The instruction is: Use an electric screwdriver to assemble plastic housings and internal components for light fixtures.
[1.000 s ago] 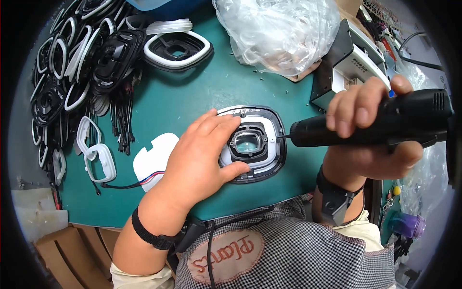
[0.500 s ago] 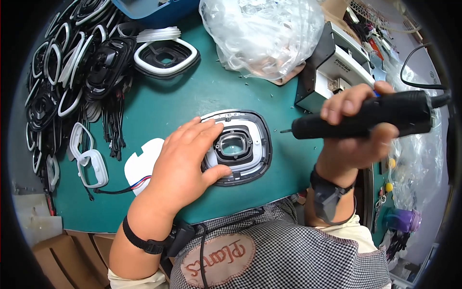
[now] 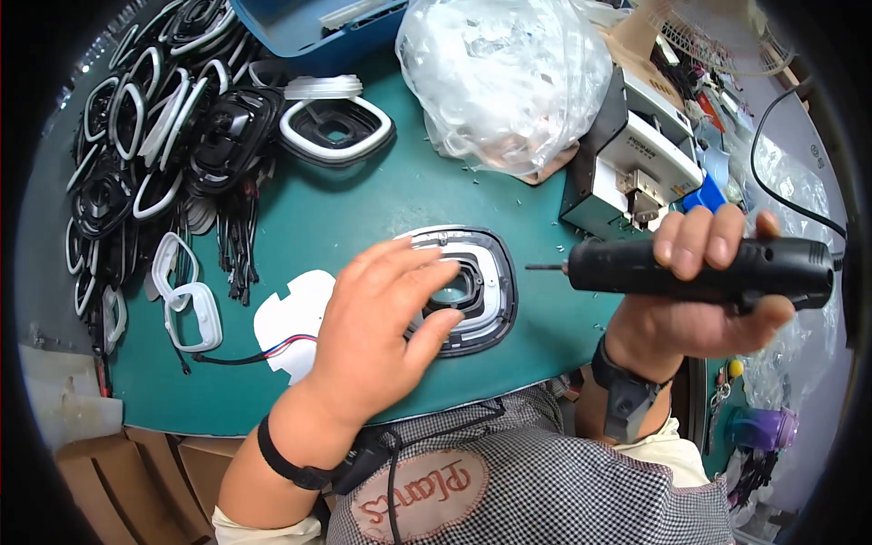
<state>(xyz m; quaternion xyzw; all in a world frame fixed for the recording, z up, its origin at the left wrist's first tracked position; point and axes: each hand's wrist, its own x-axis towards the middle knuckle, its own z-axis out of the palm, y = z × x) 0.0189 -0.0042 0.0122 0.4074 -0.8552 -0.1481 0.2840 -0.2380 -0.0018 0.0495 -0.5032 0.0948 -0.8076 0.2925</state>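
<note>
Above green tabletop [image 3: 318, 209], screwdriver [image 3: 618, 265], patch [image 3: 431, 495] (red-lettered)

The left grip [image 3: 386, 309] hides the left side of the black-and-white frame [image 3: 495, 292]; whether its fingertips touch it cannot be told. The upper edge cuts off the blue bin [image 3: 313, 60]. Bits [image 3: 560, 248] on the table [image 3: 336, 213] are too small to identify.
</note>
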